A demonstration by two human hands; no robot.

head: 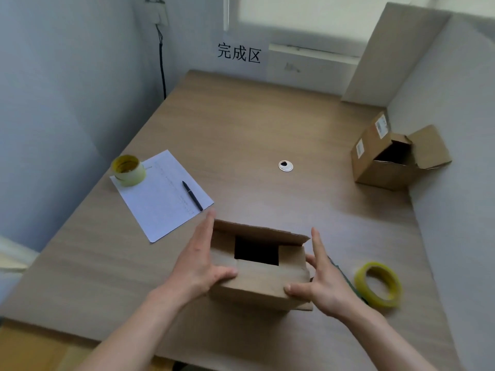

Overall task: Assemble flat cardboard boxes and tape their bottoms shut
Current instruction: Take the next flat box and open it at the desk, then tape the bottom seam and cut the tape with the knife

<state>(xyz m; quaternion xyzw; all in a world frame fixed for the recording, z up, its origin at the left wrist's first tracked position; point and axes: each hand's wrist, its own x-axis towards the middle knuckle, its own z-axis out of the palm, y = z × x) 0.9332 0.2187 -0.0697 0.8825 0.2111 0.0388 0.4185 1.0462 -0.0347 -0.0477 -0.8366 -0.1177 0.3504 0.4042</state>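
Head: wall sign (239, 53) reads "完成区".

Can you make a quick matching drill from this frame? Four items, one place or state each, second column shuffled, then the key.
Things:
1. pen
2. tape roll by the right hand
3. box between the hands
4. box at the far right

Places or states:
A. lying on its side against the wall, flaps open
B. lying on the sheet of paper
C. flaps partly folded in, dark gap in the middle
D. flat on the table, hole facing up

Pairs: 1-B, 2-D, 3-C, 4-A
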